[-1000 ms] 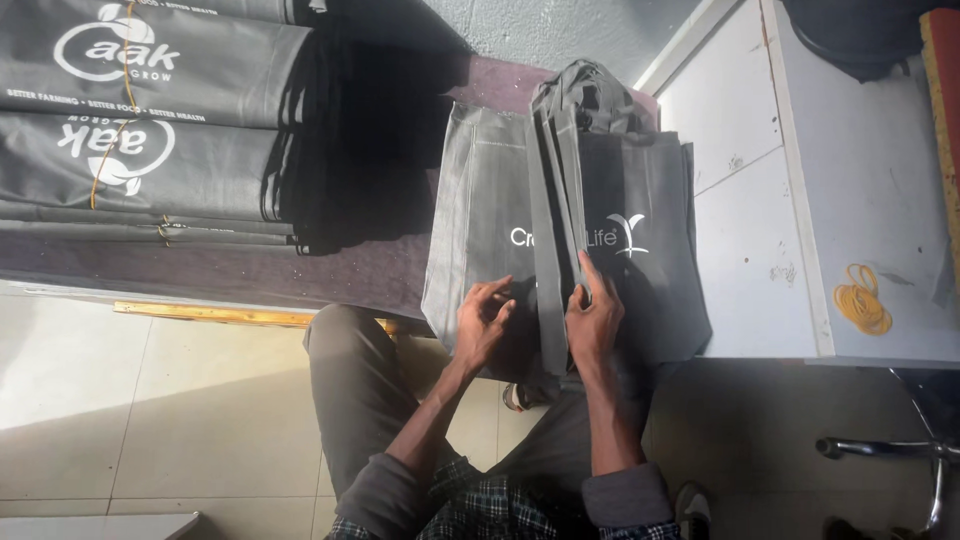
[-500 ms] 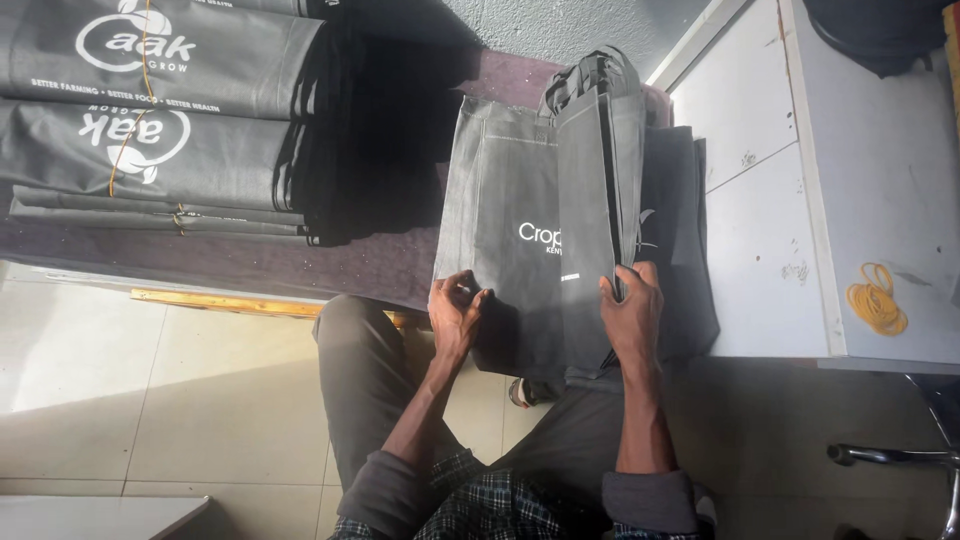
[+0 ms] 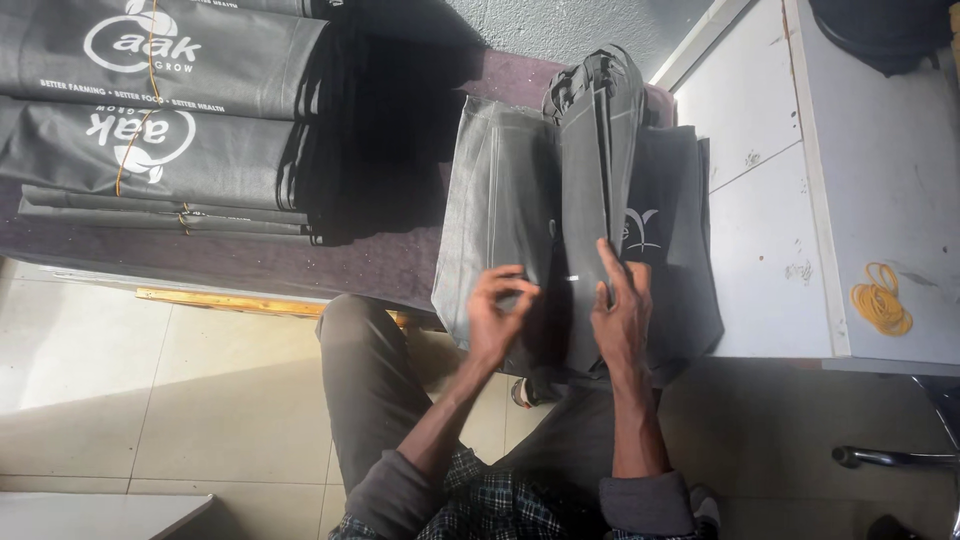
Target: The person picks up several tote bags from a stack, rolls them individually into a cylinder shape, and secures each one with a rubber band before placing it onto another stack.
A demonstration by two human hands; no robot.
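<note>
A stack of dark grey fabric tote bags lies in front of me, hanging over the edge of a purple-covered surface. Their handles bunch at the far end. My left hand pinches the near edge of a bag panel on the left half of the stack. My right hand presses flat on a raised, folded bag panel in the middle, fingers on the fabric. A white printed mark shows beside my right fingers.
Bundles of tied dark bags with white print lie at the far left on the purple cover. A white cabinet stands at the right, with yellow rubber bands on its top. Tiled floor lies below left. A chair base is bottom right.
The middle bag panel has been lifted and folded upright, covering most of the white print. My left hand has shifted from flat on the bags to pinching an edge.
</note>
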